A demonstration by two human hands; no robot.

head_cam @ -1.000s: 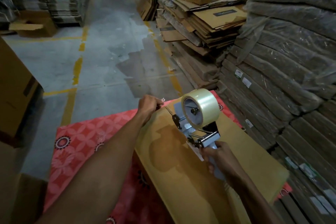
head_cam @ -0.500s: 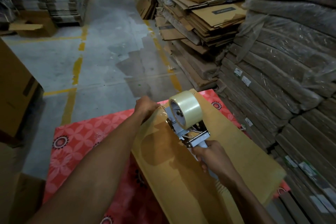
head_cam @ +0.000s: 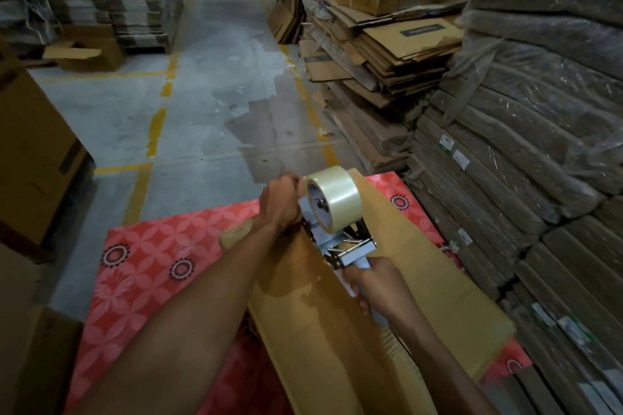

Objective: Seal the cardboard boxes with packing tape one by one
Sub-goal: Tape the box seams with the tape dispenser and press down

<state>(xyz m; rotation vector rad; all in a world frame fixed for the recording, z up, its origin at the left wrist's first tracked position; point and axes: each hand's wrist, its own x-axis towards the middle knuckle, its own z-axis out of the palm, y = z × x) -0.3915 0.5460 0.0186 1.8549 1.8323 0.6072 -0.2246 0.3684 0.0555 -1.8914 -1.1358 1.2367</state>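
Grey concrete floor (head_cam: 215, 84) with worn yellow painted lines (head_cam: 155, 131) and a darker patch at the middle. Lying straight on it: a red mat with a flower pattern (head_cam: 151, 266), carrying a flattened cardboard box (head_cam: 337, 330) set slantwise across its right part; an open carton (head_cam: 87, 50) at far left. Along the right edge, stacks of flattened cartons (head_cam: 381, 54) and wrapped bundles of board (head_cam: 526, 152); at left, brown boxes (head_cam: 33, 158) near the mat.

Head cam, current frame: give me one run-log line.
stage: taping far end | right hand: grips tape dispenser handle | left hand: fisted at far end of flattened cardboard box | surface: red patterned cloth
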